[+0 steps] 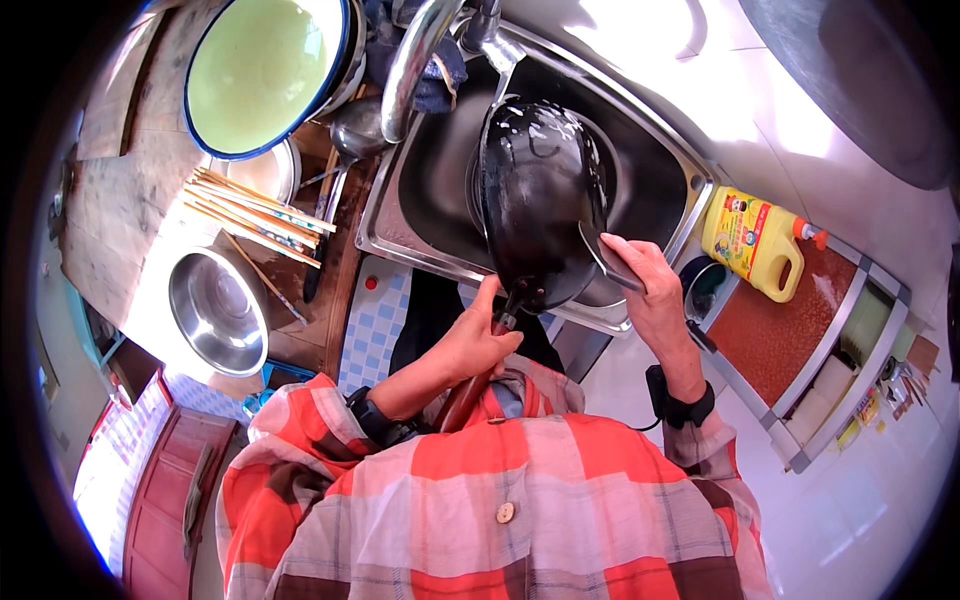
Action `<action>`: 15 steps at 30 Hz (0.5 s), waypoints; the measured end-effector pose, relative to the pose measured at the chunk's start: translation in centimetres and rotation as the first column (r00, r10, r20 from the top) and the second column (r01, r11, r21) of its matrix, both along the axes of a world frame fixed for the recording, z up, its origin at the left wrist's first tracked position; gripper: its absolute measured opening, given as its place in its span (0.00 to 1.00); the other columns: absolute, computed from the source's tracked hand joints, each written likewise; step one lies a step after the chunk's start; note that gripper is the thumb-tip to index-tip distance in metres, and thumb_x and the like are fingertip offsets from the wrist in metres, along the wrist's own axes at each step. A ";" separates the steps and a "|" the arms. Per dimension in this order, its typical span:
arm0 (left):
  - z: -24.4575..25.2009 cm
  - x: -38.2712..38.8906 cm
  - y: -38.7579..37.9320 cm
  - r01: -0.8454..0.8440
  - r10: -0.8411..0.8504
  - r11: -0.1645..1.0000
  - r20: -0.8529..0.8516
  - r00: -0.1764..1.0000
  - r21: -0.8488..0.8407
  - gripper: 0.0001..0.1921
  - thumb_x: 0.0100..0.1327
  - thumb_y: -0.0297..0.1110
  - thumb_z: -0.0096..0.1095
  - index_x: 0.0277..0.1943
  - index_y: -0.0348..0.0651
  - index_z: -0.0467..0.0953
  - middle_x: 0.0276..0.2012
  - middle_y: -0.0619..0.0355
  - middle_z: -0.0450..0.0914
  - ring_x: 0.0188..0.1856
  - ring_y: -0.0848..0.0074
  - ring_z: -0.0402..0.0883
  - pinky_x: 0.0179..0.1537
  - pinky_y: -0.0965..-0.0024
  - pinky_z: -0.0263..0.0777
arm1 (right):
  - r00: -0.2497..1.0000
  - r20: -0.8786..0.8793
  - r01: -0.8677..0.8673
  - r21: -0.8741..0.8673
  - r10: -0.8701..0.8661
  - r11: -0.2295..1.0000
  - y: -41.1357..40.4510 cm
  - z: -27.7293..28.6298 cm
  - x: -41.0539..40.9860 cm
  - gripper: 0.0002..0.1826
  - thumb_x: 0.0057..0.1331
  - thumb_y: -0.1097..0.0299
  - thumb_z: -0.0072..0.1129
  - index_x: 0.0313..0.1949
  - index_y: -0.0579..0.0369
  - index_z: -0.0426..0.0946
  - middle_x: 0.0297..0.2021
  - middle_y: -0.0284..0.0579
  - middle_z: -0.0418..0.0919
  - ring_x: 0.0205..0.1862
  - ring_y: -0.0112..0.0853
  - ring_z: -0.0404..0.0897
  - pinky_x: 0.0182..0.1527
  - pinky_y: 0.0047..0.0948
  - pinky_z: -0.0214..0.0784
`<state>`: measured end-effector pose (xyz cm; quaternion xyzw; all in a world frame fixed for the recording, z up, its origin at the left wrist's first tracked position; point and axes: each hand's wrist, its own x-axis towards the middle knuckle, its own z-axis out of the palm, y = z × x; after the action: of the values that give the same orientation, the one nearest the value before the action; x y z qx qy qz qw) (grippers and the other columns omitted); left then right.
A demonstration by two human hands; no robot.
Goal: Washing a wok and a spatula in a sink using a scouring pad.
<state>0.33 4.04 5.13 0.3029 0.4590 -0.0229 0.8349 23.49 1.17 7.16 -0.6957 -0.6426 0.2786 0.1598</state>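
Note:
A black wok (540, 202) is tilted on its side over the stainless steel sink (427, 180), its surface wet and shining. My left hand (480, 337) grips the wok's reddish-brown handle (463, 397) close to the metal joint. Between the fingers and thumb of my right hand (649, 300) is a thin, dark, flat pad or scraper (621, 264), held against the wok's near right edge. What the pad is made of is unclear. From the chrome faucet (501, 51), water appears to run down along the wok's left rim.
Left of the sink, a wooden counter (97, 202) holds a green enamel basin (262, 75), a steel bowl (219, 311), chopsticks (255, 217) and a ladle (358, 131). To the right, a yellow detergent jug (754, 244) stands on a brown-topped cabinet (787, 330). Dark cloth (439, 79) lies behind the faucet.

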 end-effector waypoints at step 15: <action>-1.2 0.9 -1.4 0.103 -0.085 0.967 -0.087 0.993 0.235 0.33 0.55 0.22 0.52 0.61 0.41 0.44 0.19 0.59 0.69 0.14 0.79 0.71 0.16 0.74 0.65 | 0.741 0.623 -0.348 0.037 0.251 0.937 3.9 1.2 -3.9 0.30 0.50 0.73 0.54 0.54 0.33 0.70 0.34 0.43 0.67 0.31 0.33 0.70 0.22 0.20 0.68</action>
<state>1.21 2.66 3.92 0.4214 0.4750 -0.0186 0.7723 19.55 5.12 8.36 -0.6209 -0.7821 0.0122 -0.0507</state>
